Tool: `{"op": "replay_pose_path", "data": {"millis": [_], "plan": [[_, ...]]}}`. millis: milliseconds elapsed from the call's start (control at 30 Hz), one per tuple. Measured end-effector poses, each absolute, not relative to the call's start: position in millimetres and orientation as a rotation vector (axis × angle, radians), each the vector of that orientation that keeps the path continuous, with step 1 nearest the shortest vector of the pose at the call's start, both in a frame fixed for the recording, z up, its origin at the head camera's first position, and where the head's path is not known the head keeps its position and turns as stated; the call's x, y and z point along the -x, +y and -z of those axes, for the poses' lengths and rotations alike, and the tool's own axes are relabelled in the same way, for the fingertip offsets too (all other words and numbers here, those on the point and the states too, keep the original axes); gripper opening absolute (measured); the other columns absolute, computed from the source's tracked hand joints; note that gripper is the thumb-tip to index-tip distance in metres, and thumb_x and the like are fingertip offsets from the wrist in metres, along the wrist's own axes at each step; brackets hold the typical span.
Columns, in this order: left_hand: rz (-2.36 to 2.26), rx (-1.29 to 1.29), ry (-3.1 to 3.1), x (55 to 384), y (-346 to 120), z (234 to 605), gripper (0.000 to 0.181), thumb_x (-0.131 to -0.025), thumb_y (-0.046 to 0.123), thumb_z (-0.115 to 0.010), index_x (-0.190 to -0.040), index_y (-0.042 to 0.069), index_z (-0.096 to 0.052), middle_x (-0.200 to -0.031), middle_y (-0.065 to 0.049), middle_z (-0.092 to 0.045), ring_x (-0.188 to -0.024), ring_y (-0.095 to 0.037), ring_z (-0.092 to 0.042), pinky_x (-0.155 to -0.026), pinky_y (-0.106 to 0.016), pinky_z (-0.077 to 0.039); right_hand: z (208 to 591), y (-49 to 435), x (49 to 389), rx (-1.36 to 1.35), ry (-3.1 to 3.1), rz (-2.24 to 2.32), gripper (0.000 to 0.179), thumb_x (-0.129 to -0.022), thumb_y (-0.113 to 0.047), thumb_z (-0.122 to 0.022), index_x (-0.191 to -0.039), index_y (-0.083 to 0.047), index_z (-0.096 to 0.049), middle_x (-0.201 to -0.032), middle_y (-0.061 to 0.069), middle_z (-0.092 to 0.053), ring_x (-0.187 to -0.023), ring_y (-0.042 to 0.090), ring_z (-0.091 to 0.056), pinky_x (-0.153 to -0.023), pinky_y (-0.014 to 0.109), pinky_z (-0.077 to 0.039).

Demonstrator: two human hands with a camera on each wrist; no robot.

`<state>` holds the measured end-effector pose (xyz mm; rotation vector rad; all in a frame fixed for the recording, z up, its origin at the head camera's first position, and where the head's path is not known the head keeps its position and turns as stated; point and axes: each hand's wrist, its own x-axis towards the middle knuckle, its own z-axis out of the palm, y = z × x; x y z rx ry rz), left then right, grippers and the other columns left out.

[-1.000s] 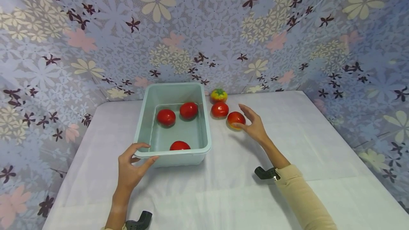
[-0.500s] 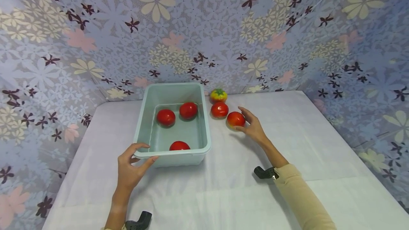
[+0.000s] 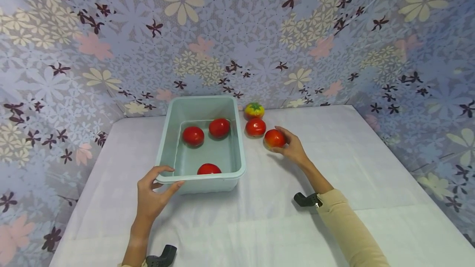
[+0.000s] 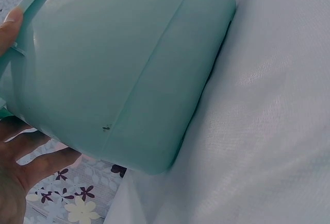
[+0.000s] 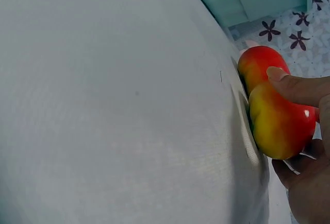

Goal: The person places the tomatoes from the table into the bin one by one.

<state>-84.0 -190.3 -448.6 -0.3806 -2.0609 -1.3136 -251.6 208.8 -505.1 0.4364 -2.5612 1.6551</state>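
A pale green plastic bin (image 3: 208, 186) stands on the white cloth in the head view. My left hand (image 3: 150, 197) holds its near left corner, with the thumb on the outside of the front wall and fingers at the rim. Inside the bin lie three red tomatoes, including one at the back (image 3: 219, 128). Right of the bin, my right hand (image 3: 296, 150) grips a red and yellow tomato (image 3: 273, 138) between thumb and fingers. The right wrist view shows the thumb across the top of that tomato (image 5: 281, 123), low at the cloth, with another tomato (image 5: 260, 62) just behind it.
Beside the bin's right wall sit a red tomato (image 3: 255, 127) and, behind it, a yellow one with a green star-shaped top (image 3: 254, 111). A flower-patterned backdrop (image 3: 259, 52) rises along the table's back edge. White cloth (image 3: 230, 230) covers the table.
My right hand's fingers have closed in around the nearest tomato outside the bin. The left hand and the bin have stayed in place.
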Motion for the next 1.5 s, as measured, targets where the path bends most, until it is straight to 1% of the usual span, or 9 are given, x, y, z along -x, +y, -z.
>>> {"op": "replay_pose_path", "data": {"millis": [200,433,600,767,900,1133,1333,1433,1500], "plan": [[1.309,0.389,-2.059,83.9,-190.3,449.0,0.039,-0.058,-0.012,-0.081,-0.094,-0.004,-0.066,-0.086,-0.023,-0.066,-0.084,0.001,-0.058,-0.060,-0.012,-0.047,506.3,209.4,250.6,-0.403,-2.593,-1.663,0.078,-0.076,0.005,-0.077,-0.144,0.006,-0.039,-0.146,0.027,-0.043,-0.134,0.043,-0.042,-0.112,0.054,-0.032],[1.314,0.390,-2.058,82.5,-189.4,445.9,0.038,-0.058,-0.013,-0.080,-0.092,-0.005,-0.065,-0.085,-0.024,-0.065,-0.084,0.008,-0.056,-0.060,-0.012,-0.047,510.5,211.9,251.8,-0.383,-2.592,-1.653,0.074,-0.077,0.006,-0.076,-0.143,0.004,-0.042,-0.145,0.024,-0.046,-0.134,0.041,-0.042,-0.112,0.053,-0.032],[1.297,0.392,-2.065,80.8,-188.2,442.0,0.037,-0.058,-0.013,-0.080,-0.091,-0.005,-0.065,-0.084,-0.023,-0.065,-0.083,0.007,-0.056,-0.059,-0.013,-0.047,511.4,212.4,252.1,-0.359,-2.599,-1.647,0.073,-0.078,0.006,-0.075,-0.143,0.005,-0.041,-0.146,0.024,-0.045,-0.134,0.041,-0.043,-0.111,0.053,-0.034],[1.287,0.384,-2.071,79.4,-187.7,440.5,0.037,-0.057,-0.013,-0.081,-0.090,-0.005,-0.065,-0.081,-0.013,-0.066,-0.083,0.010,-0.055,-0.059,-0.012,-0.046,506.6,210.5,250.9,-0.364,-2.596,-1.667,0.071,-0.079,0.009,-0.073,-0.142,0.007,-0.040,-0.145,0.028,-0.044,-0.131,0.044,-0.044,-0.109,0.054,-0.036],[1.293,0.378,-2.069,80.6,-188.4,444.9,0.037,-0.057,-0.012,-0.081,-0.090,-0.005,-0.065,-0.081,-0.008,-0.066,-0.083,0.009,-0.055,-0.059,-0.012,-0.047,491.8,206.4,241.7,-0.372,-2.604,-1.674,0.069,-0.079,0.011,-0.071,-0.141,0.011,-0.040,-0.143,0.031,-0.043,-0.130,0.046,-0.045,-0.108,0.054,-0.037],[1.291,0.366,-2.071,86.9,-191.6,456.6,0.039,-0.057,-0.011,-0.082,-0.091,-0.003,-0.066,-0.082,-0.011,-0.066,-0.083,0.009,-0.055,-0.058,-0.014,-0.048,475.7,204.2,231.4,-0.352,-2.583,-1.693,0.068,-0.080,0.011,-0.070,-0.141,0.011,-0.040,-0.144,0.031,-0.043,-0.132,0.045,-0.043,-0.106,0.054,-0.038],[1.295,0.395,-2.065,81.5,-187.4,440.9,0.036,-0.057,-0.013,-0.080,-0.090,-0.007,-0.065,-0.080,-0.023,-0.064,-0.083,0.010,-0.054,-0.059,-0.012,-0.046,479.9,210.0,238.7,-0.366,-2.553,-1.703,0.069,-0.080,0.010,-0.071,-0.142,0.009,-0.040,-0.145,0.029,-0.044,-0.132,0.042,-0.044,-0.105,0.054,-0.039],[1.292,0.403,-2.063,80.8,-187.4,438.7,0.036,-0.057,-0.013,-0.080,-0.090,-0.007,-0.065,-0.081,-0.023,-0.064,-0.083,0.010,-0.054,-0.059,-0.012,-0.046,474.3,209.0,238.4,-0.370,-2.558,-1.690,0.069,-0.082,0.008,-0.070,-0.143,0.008,-0.039,-0.145,0.028,-0.044,-0.131,0.041,-0.045,-0.105,0.053,-0.040],[1.288,0.405,-2.065,80.6,-187.8,438.8,0.037,-0.057,-0.013,-0.080,-0.090,-0.006,-0.064,-0.081,-0.022,-0.065,-0.084,0.010,-0.054,-0.060,-0.012,-0.046,462.4,204.8,232.7,-0.375,-2.562,-1.691,0.067,-0.083,0.008,-0.069,-0.143,0.008,-0.039,-0.145,0.029,-0.043,-0.131,0.043,-0.045,-0.105,0.054,-0.039]]}}
